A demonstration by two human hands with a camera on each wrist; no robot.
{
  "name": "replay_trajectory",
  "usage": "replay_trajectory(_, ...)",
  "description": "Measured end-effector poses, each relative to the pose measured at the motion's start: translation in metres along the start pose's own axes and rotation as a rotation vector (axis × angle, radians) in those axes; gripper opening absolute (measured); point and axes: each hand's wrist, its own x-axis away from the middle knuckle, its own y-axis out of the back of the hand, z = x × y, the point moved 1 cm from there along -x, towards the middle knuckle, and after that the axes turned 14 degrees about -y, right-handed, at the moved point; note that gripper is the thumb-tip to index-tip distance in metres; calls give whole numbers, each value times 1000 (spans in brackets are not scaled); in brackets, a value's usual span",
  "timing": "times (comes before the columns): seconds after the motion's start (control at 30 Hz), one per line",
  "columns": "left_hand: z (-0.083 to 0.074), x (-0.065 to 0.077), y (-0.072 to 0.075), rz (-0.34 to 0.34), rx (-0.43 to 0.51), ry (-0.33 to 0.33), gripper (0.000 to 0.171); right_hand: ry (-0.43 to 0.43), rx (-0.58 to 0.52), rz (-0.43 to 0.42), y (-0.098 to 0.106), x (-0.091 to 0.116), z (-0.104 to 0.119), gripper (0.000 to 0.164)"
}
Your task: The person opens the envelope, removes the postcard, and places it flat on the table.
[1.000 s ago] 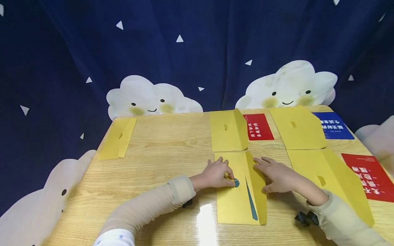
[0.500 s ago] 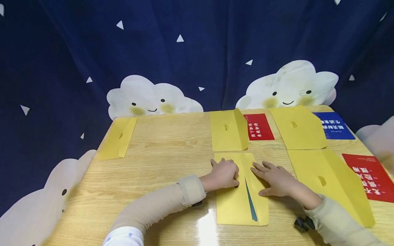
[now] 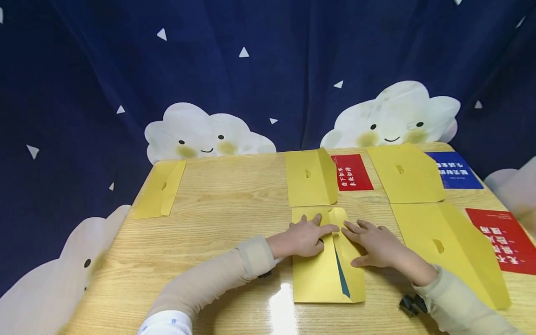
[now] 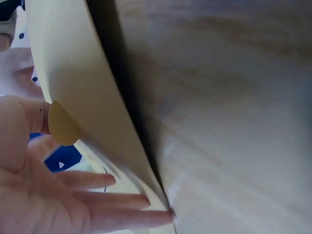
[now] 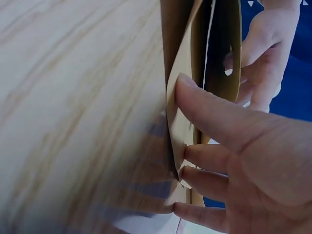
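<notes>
A yellow paper envelope (image 3: 314,281) lies on the table, its flap (image 3: 353,281) along the right side. A narrow dark teal strip (image 3: 342,277) shows in the gap beside the flap. My left hand (image 3: 304,238) rests on the envelope body, index finger stretched rightward to the flap's edge. In the left wrist view its fingers are straight and its thumb is beside a rounded paper tab (image 4: 63,126). My right hand (image 3: 377,244) lies with spread fingers on the flap. In the right wrist view, its thumb (image 5: 200,100) and fingertips touch the paper edge.
Above sits another yellow envelope (image 3: 303,179) with a red card (image 3: 356,173) beside it. Two more yellow envelopes (image 3: 406,174) lie to the right, near a blue card (image 3: 458,173) and another red card (image 3: 508,242). One envelope (image 3: 155,190) is at far left.
The flap has come down flatter to the right under my right hand. My left hand has shifted right from the round hole, unbent its index finger and reached the flap's edge.
</notes>
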Motion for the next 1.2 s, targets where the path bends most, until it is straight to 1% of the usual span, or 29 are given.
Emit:
replay_trajectory(0.1,-1,-1,2,33,-13,-23,47,-3,2,-2,0,0,0,78)
replay_trajectory(0.17,-1,-1,3,32,-29,-36,42,-2,3,-2,0,0,0,78)
replay_trajectory(0.23,0,-2,3,19,-39,-52,40,2,6,-4,0,0,0,78)
replay_trajectory(0.33,2,-3,3,-16,-39,-106,37,5,8,-8,0,0,-1,77)
replay_trajectory(0.43,4,-4,4,-46,-4,-144,29,6,5,-10,-1,0,-1,77)
replay_trajectory(0.5,4,-4,4,-56,26,-140,29,4,2,-9,-1,0,-2,77)
replay_trajectory(0.6,0,-4,4,-52,39,-81,46,5,2,-9,-1,1,-2,77)
replay_trajectory(0.67,-4,-4,5,-47,23,-43,57,2,3,-11,-1,1,-1,77)
replay_trajectory(0.73,-8,-5,5,-50,-6,-9,63,3,8,-12,-1,1,-1,77)
replay_trajectory(0.77,-9,-5,4,-55,-19,4,63,1,8,-12,-1,1,-1,77)
replay_trajectory(0.83,-11,-6,4,-75,-53,2,60,0,9,-11,0,0,-1,77)
replay_trajectory(0.93,-11,-6,2,-109,-74,-8,47,-4,5,-10,0,0,0,77)
replay_trajectory(1.03,-8,-5,0,-150,-48,-40,37,-4,3,-10,0,0,-1,77)
replay_trajectory(1.2,-2,-2,0,-222,25,-102,32,17,26,-24,-2,0,-2,79)
